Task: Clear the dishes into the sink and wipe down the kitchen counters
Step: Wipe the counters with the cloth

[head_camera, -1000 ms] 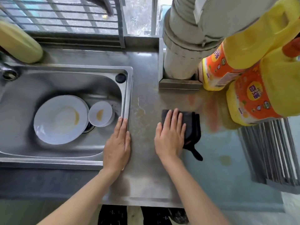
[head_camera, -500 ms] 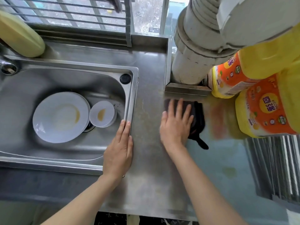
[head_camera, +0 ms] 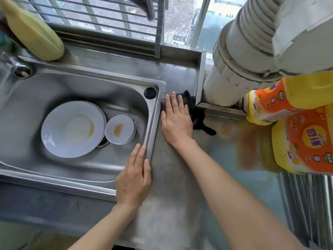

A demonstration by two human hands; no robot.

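A white plate (head_camera: 72, 129) and a small white bowl (head_camera: 119, 129), both with yellowish residue, lie in the steel sink (head_camera: 153, 112). My right hand (head_camera: 175, 120) presses flat on a dark cloth (head_camera: 193, 107) on the steel counter (head_camera: 173, 195), right beside the sink's right rim and near the back ledge. Most of the cloth is hidden under the hand. My left hand (head_camera: 134, 177) rests flat on the sink's front right corner, fingers together, holding nothing.
Two yellow detergent jugs (head_camera: 297, 141) with orange labels stand at the right. A thick white pipe (head_camera: 234, 69) rises behind the counter. A pale yellow bottle (head_camera: 34, 31) lies at the back left by the tap (head_camera: 19, 69). A ridged metal rack (head_camera: 310, 204) sits at the right front.
My right hand has slid the cloth away from me and leftward, from mid-counter to the sink's right rim near the back ledge. My left hand has stayed on the sink corner.
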